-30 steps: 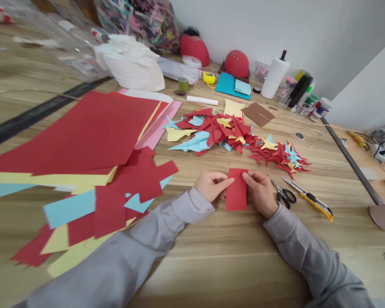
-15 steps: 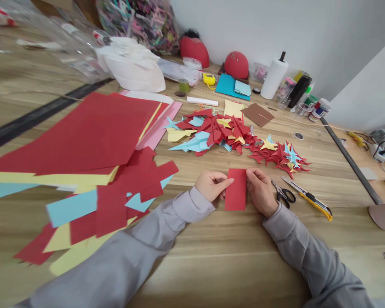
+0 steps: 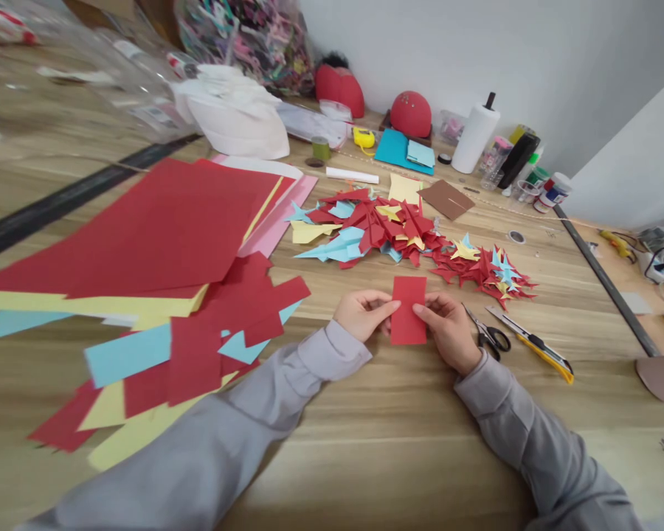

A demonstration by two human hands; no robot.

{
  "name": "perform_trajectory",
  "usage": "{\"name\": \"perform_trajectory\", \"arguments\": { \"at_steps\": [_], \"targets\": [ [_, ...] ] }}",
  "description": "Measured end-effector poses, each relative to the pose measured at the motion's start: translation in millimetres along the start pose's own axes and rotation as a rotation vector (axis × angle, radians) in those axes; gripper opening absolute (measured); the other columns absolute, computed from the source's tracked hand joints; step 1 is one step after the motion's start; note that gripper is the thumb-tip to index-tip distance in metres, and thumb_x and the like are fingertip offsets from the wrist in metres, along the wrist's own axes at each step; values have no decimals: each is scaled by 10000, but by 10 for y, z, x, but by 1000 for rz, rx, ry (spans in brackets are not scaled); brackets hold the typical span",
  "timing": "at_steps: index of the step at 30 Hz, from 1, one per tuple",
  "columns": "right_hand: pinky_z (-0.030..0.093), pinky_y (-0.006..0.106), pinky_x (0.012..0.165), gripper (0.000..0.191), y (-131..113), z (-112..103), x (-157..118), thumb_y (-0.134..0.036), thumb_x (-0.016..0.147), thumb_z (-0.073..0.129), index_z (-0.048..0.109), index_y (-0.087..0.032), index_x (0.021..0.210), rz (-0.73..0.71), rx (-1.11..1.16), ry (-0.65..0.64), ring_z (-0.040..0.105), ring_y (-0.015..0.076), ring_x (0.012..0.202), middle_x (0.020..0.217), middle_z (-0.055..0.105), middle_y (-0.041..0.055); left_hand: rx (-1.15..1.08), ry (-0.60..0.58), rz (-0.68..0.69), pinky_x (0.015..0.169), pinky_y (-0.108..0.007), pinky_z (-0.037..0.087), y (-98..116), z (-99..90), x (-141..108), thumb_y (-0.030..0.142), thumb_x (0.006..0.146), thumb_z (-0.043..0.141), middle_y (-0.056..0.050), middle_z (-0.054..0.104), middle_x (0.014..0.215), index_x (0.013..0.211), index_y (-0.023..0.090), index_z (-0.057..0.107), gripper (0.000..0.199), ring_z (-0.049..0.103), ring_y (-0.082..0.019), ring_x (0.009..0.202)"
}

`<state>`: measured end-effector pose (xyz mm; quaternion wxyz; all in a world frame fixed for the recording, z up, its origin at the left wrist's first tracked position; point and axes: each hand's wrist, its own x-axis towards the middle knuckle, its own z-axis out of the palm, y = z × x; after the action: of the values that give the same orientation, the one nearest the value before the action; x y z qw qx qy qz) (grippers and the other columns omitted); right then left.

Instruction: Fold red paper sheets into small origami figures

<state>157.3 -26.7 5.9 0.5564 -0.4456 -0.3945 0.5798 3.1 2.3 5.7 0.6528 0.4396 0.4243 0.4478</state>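
Note:
A small rectangle of red paper (image 3: pixel 408 311) stands lengthwise between my hands at the middle of the wooden table. My left hand (image 3: pixel 364 314) pinches its left edge, and my right hand (image 3: pixel 445 330) holds its right edge, fingers on the front face. A pair of black-handled scissors (image 3: pixel 490 335) lies just right of my right hand. Beyond them is a yellow utility knife (image 3: pixel 536 350). Above my hands sit a heap of folded red, yellow and blue paper shapes (image 3: pixel 373 228) and a smaller heap (image 3: pixel 484 269).
Stacked red and yellow paper sheets (image 3: pixel 127 236) and cut scraps (image 3: pixel 199 346) cover the table's left. Along the back wall stand a paper towel roll (image 3: pixel 474 138), a teal folder (image 3: pixel 401 151) and red domes (image 3: pixel 410 114). A dark metal ruler (image 3: pixel 603 284) runs along the right.
The red paper rectangle has shifted slightly away from me, with both hands still on it. My right fingers have moved further onto its face. The view has tilted slightly.

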Motion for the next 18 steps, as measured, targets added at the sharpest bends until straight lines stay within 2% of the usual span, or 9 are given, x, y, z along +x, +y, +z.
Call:
{"name": "perform_trajectory", "arguments": {
  "at_steps": [2, 4, 7, 8, 10, 13, 15, 18],
  "targets": [
    [479, 215, 593, 146, -6, 5, -1, -260, 637, 755, 656, -195, 724, 3, -24, 9, 580, 90, 608, 698, 649, -21, -17, 9, 11, 333, -202, 441, -13, -4, 5, 406, 528, 773, 12, 554, 394, 653, 102, 631, 358, 489, -91, 323],
    [472, 214, 582, 152, -3, 1, 7, -259, 622, 764, 646, -194, 691, 6, 5, 39, 567, 84, 586, 684, 642, -25, -43, 1, 37, 338, -206, 450, -24, -8, 5, 407, 579, 746, 10, 571, 443, 753, 96, 649, 370, 512, -98, 351],
    [451, 213, 545, 176, 4, -14, 25, -260, 602, 776, 632, -202, 684, 19, 101, 76, 542, 80, 553, 655, 623, -40, -58, -38, 148, 409, -228, 507, -37, -16, -8, 363, 651, 695, -29, 657, 692, 1018, 132, 630, 438, 587, -111, 483],
    [442, 211, 531, 183, 4, -19, 29, -260, 597, 779, 629, -204, 686, 25, 124, 82, 536, 80, 547, 651, 619, -42, -30, -55, 202, 455, -234, 529, -41, -21, -12, 332, 663, 684, -49, 668, 795, 1053, 150, 627, 434, 608, -114, 546],
    [429, 207, 514, 190, 0, -23, 33, -261, 595, 780, 625, -204, 689, 32, 139, 84, 533, 81, 548, 652, 617, -42, 79, -78, 313, 559, -239, 551, -46, -34, -18, 272, 665, 671, -80, 660, 933, 977, 162, 678, 331, 632, -126, 673],
    [414, 201, 499, 194, -19, -14, 29, -260, 589, 782, 620, -196, 676, 31, 103, 68, 524, 75, 527, 631, 611, -43, 225, -68, 412, 683, -253, 551, -50, -46, -21, 232, 646, 680, -92, 662, 939, 770, 165, 729, 149, 638, -163, 811],
    [400, 201, 479, 215, -36, 0, 24, -255, 563, 795, 612, -193, 659, 28, 69, 52, 502, 67, 481, 602, 604, -50, 225, -54, 398, 691, -271, 556, -51, -38, -23, 257, 637, 697, -95, 668, 928, 722, 160, 725, 132, 640, -173, 805],
    [415, 225, 488, 239, -60, 19, 15, -316, 568, 788, 619, -201, 691, 25, 65, 30, 507, 84, 471, 605, 618, -43, 145, -58, 298, 616, -286, 568, -51, -10, -30, 350, 653, 691, -92, 674, 922, 721, 138, 698, 223, 631, -150, 673]
  ]
}}
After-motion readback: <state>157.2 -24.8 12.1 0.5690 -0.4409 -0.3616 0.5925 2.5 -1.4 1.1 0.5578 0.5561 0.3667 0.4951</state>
